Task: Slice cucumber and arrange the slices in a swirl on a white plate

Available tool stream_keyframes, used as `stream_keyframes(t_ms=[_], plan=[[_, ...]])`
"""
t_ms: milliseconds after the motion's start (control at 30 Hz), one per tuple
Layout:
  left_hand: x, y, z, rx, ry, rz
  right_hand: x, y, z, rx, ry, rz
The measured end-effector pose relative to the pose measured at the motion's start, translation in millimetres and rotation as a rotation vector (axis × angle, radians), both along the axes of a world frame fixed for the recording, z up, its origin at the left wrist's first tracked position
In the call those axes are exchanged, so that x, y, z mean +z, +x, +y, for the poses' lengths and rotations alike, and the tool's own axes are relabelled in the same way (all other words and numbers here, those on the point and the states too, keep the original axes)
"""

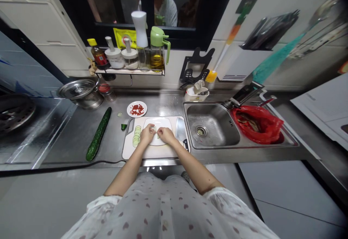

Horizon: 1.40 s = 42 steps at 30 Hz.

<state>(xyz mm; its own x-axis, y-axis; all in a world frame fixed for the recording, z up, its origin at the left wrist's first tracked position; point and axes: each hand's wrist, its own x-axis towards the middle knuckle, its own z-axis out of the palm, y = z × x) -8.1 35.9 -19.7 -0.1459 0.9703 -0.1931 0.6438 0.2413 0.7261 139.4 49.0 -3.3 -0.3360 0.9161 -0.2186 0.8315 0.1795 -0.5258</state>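
Over a white plate point(164, 122) on the cutting board point(152, 154), my left hand point(147, 134) and my right hand point(165, 135) are close together. The fingertips of both pinch a thin, pale cucumber slice point(155, 129), partly hidden by the fingers. Left of the plate, overlapping cucumber slices point(136, 136) lie in a row on the board. A kitchen knife point(180, 128) rests flat on the board's right side, its black handle toward me. Off the board to the left are a cut cucumber end point(124, 127) and a whole cucumber point(99, 134).
Behind the board stands a small plate point(129, 111) of chopped red pieces. A steel pot point(81, 92) is at back left, beneath a shelf point(133, 72) of bottles and jars. To the right, the sink point(214, 123) has a red plastic bag point(261, 132) at its far side.
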Motion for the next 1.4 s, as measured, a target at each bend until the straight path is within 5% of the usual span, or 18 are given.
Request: stream_keyframes(t_ms=[467, 1400], plan=[[-1.5, -0.9, -8.3, -0.220, 0.128, 0.411, 0.9, 4.7, -25.7, 0.138, 0.216, -0.244], [-3.4, 5.2, 15.9, -0.148, 0.147, 0.489, -9.7, -12.2, -6.5, 0.131, 0.207, -0.444]])
